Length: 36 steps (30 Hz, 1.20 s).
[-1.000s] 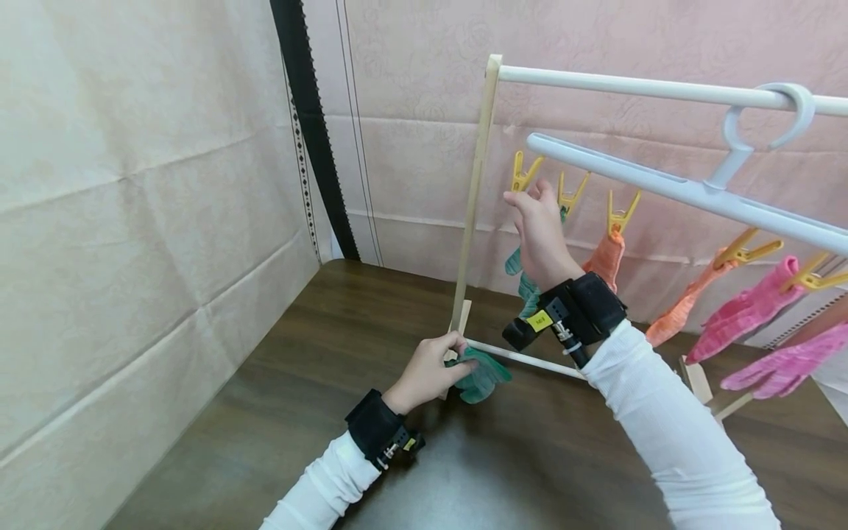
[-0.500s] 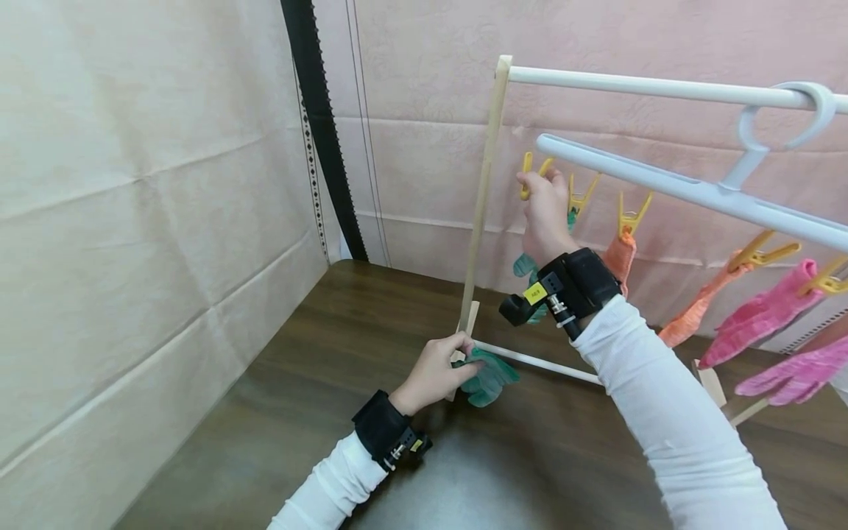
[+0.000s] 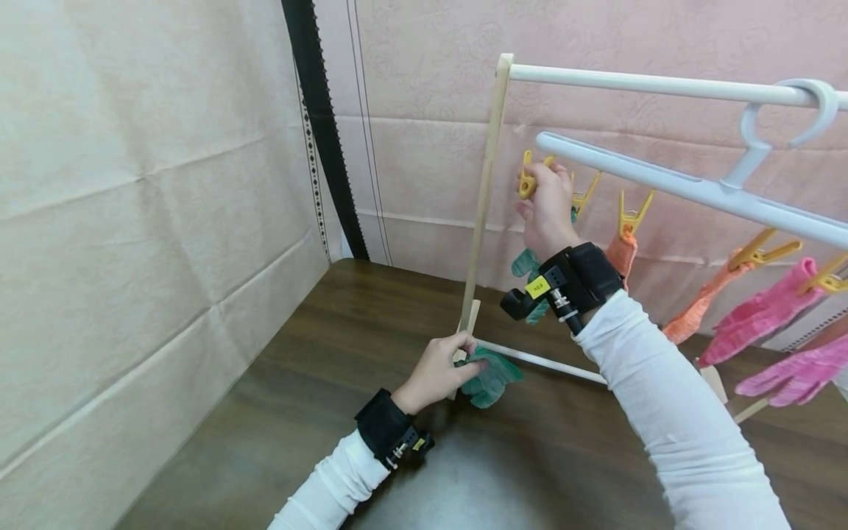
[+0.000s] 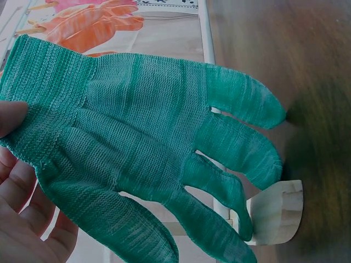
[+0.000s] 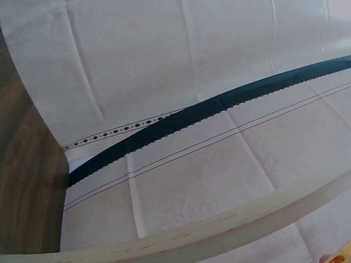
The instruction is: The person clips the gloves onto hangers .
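Note:
My left hand (image 3: 437, 372) pinches a green knit glove (image 4: 137, 115) by its cuff, low beside the rack's left foot. In the left wrist view the glove is spread flat, its fingers pointing away from the thumb. Up at the left end of the light blue hanger (image 3: 616, 163), my right hand (image 3: 548, 210) pinches a yellow clothespin (image 3: 528, 184). Only a corner of that clothespin (image 5: 341, 255) enters the right wrist view. Behind the right hand hangs another green glove (image 3: 525, 263), partly hidden, below a second yellow clothespin (image 3: 583, 197).
The hanger hooks over the rack's white top rod (image 3: 636, 82), beside a wooden post (image 3: 486, 191). Orange gloves (image 3: 695, 309) and pink gloves (image 3: 762, 309) hang from further clothespins to the right. A white lower rod (image 3: 543, 361) runs close over the dark wooden table (image 3: 318, 353).
The right hand has risen a little and taken hold of the leftmost clothespin, which is now turned between its fingers. The left hand keeps its hold on the green glove, and the head view has shifted slightly.

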Motion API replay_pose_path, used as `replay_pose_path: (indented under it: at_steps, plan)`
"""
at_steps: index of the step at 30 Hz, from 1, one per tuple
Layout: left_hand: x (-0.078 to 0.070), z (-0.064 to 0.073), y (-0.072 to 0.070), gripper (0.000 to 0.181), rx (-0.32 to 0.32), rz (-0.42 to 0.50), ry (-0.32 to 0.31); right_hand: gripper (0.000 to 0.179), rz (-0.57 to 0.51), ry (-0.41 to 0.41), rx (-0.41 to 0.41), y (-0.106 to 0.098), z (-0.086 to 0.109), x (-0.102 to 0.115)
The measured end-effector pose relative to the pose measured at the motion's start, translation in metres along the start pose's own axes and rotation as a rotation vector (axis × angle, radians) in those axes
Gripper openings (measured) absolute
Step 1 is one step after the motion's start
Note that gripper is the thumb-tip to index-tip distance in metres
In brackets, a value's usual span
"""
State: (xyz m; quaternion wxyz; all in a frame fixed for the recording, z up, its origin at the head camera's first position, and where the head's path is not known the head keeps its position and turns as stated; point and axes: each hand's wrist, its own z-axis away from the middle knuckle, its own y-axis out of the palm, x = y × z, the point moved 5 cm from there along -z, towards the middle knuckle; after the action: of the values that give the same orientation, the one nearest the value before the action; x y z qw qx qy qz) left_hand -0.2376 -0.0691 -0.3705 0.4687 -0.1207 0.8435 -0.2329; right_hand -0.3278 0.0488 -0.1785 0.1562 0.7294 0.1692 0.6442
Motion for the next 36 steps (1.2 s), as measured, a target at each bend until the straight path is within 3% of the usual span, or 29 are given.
replay_pose_path:
  at_steps: [4, 8, 15, 25, 34, 36]
  plan:
    - [-0.004, -0.001, -0.002, 0.012, -0.008, 0.010, -0.017, 0.022, 0.023, -0.011, 0.020, 0.000, 0.002, 0.000]
    - [-0.003, -0.002, -0.001, 0.013, -0.013, 0.012, -0.023, 0.025, 0.041, -0.016, 0.035, -0.001, 0.003, -0.001]
    - [0.001, -0.003, 0.001, 0.014, -0.011, 0.016, -0.007, 0.025, -0.027, 0.006, 0.046, -0.006, 0.007, -0.004]
    - [0.001, -0.005, 0.004, 0.014, 0.003, 0.028, -0.048, 0.021, -0.118, 0.034, 0.140, -0.008, 0.010, -0.006]
    - [-0.031, 0.000, -0.005, 0.012, 0.022, 0.004, -0.042, 0.021, -0.180, 0.035, 0.198, -0.019, 0.012, -0.011]
    - [-0.033, 0.000, -0.004, 0.012, 0.024, 0.003, -0.040, 0.021, -0.184, 0.040, 0.199, -0.023, 0.013, -0.013]
